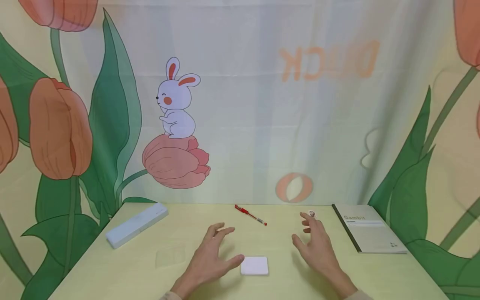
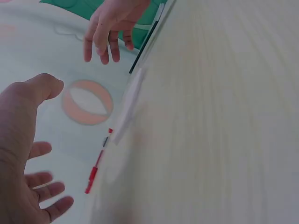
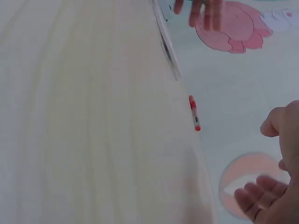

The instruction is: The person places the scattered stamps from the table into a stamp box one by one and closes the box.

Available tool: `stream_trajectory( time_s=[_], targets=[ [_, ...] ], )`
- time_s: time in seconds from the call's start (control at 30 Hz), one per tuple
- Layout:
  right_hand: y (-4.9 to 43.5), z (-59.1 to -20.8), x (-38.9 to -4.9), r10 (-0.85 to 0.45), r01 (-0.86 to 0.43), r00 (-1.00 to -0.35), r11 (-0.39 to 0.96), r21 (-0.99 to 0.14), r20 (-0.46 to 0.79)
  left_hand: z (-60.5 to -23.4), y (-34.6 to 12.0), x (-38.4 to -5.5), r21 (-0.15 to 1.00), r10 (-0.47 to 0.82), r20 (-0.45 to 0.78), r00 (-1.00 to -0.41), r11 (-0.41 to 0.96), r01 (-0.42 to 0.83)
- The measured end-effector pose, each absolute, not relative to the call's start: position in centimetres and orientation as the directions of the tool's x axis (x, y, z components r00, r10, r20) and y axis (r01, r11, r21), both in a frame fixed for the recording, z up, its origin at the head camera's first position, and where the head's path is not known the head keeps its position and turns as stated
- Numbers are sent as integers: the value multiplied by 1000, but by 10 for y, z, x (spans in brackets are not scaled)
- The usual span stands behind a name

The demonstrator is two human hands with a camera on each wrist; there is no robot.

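My left hand (image 1: 211,259) is held over the table with its fingers spread and nothing in its grasp. Its thumb tip overlaps the corner of a small white rectangular pad (image 1: 256,266) in the head view. Across from it, my right hand (image 1: 318,246) hovers with relaxed fingers, also holding nothing. A red pen (image 1: 250,214) lies slantwise beyond the two hands, and it shows in the left wrist view as well. Just past the right fingertips is a small square with a dark picture (image 1: 312,213).
A pale blue pencil case (image 1: 136,225) lies at the back left. Nearer is a clear, shallow plastic piece (image 1: 170,255). On the right rests a grey notebook (image 1: 369,229) with a black spine. A printed curtain (image 1: 240,104) hangs along the table's back edge.
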State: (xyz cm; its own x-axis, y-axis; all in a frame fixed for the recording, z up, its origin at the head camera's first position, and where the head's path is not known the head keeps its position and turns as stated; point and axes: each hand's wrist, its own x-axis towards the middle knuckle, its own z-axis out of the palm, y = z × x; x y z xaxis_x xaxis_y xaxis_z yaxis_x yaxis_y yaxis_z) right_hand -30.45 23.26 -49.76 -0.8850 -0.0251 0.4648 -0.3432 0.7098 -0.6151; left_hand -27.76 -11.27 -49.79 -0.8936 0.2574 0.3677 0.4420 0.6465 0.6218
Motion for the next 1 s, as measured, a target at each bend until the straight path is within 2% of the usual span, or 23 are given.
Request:
stream_trajectory(
  time_s=[0.17, 0.3, 0.57, 0.77, 1.0],
  targets=[
    [245, -503, -314, 40, -294, -919, 593, -749, 392, -514, -114, -281, 654, 344, 384, -857, 553, 515],
    [257, -508, -323, 77, -243, -939, 540, -806, 335, -526, -116, -284, 680, 394, 354, -848, 514, 523],
    [292, -512, -344, 117, -234, -928, 558, -796, 355, -531, -109, -287, 618, 450, 264, -853, 600, 508],
    [314, -511, -366, 132, -198, -934, 580, -790, 331, -530, -106, -286, 586, 448, 266, -853, 628, 513],
    [327, -513, -389, 72, -170, -962, 599, -783, 264, -533, -109, -288, 581, 449, 264, -854, 633, 512]
  ],
)
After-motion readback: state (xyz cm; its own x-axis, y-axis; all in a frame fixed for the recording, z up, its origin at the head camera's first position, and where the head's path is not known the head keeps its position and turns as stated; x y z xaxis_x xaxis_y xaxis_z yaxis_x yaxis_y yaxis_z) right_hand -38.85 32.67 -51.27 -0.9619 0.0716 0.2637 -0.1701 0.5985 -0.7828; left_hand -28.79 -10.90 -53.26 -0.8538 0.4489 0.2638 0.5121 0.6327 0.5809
